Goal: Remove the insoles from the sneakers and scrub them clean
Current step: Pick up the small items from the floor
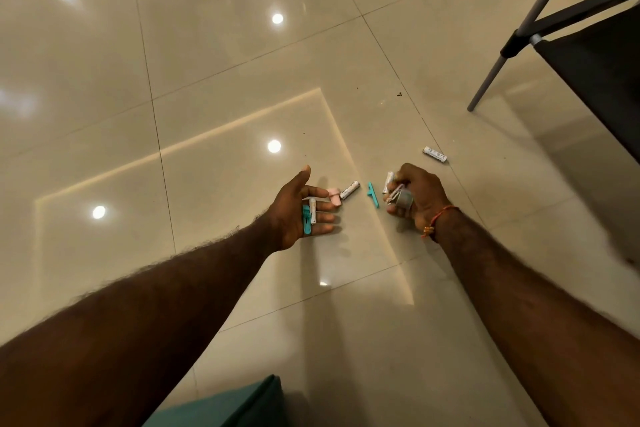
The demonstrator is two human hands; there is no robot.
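No sneakers and no insoles appear anywhere in the head view, so the task proper looks not yet begun; judged from what lies on the floor, the person is busy gathering small loose items off the glossy tiled floor (214,55) instead. The left hand (299,210) is turned palm up with its fingers nearly straight, a flat and fully open grip that merely cradles a white battery (313,210) and a teal plastic clip (307,219) lying across the fingers. The right hand (414,192) is the opposite: its fingers are curled tight around a bundle of things, among them another battery (388,182) poking out at the top and a small grey cylindrical piece (403,199) whose nature cannot be made out. Between the two hands, on the floor, lie a pink clip (334,197), a third battery (349,190) touching it, and a second teal clip (373,195); a fourth battery (435,154) lies apart beyond the right hand, towards the grey leg of a dark fabric chair (498,62). The next sensible move would be to collect these remaining pieces, set them aside, and only then go to find the sneakers, which lie outside this view and so cannot be placed relative to either grip.
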